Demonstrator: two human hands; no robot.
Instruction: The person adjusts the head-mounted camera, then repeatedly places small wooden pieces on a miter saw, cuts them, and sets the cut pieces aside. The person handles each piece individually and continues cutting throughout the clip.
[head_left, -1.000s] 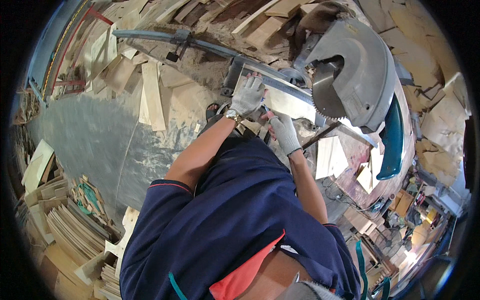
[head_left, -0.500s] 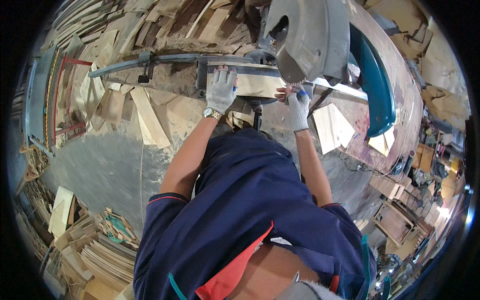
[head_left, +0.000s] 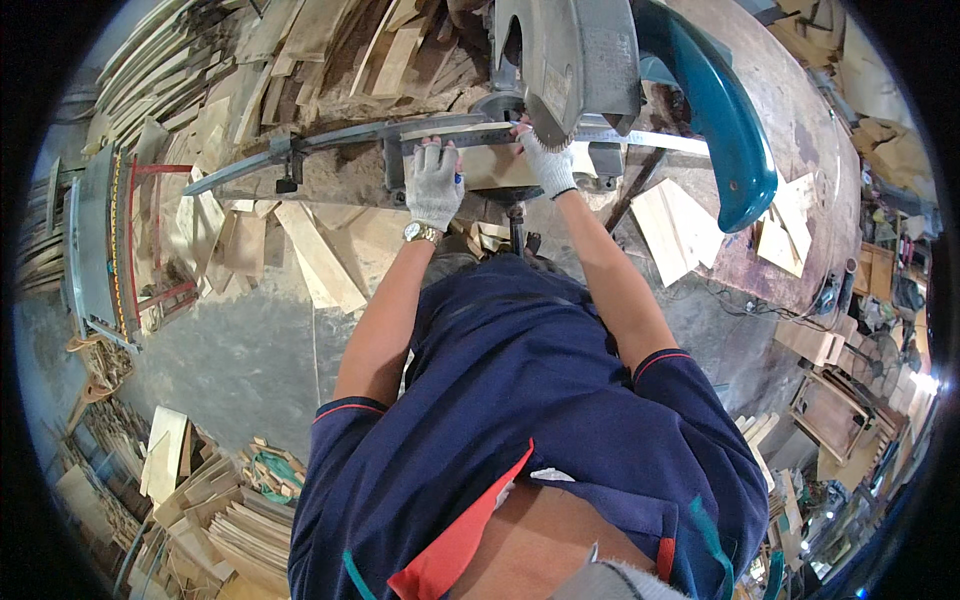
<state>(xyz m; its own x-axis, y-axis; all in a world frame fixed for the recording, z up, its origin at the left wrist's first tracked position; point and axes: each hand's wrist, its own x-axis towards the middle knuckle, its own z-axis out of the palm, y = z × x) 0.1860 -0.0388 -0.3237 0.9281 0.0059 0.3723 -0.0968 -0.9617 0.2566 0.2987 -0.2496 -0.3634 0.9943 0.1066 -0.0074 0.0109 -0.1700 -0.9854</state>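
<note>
A thin pale wooden strip [head_left: 472, 129] runs along the fence of a mitre saw. Its right end meets the bare fingertips of my gloved right hand [head_left: 548, 165], which are closed on it close beside the toothed saw blade [head_left: 549, 138]. My left hand [head_left: 434, 187], also in a whitish glove with uncovered fingertips and a watch at the wrist, bends its fingers over the strip farther left. A pale flat board [head_left: 495, 167] lies on the saw's bed between my hands. Above the right hand hangs the grey blade guard [head_left: 575, 65]; whether the blade turns I cannot tell.
The saw's teal handle [head_left: 735, 150] juts out at the right. A long metal rail [head_left: 235, 172] extends left, with a clamp-like stop [head_left: 287, 165]. Loose wood offcuts [head_left: 315, 255] lie on both sides, and stacked boards [head_left: 235, 540] stand at the lower left.
My right hand has moved left and up to the strip's end, near the blade. The saw head appears farther left and higher. My left hand stays on the wood.
</note>
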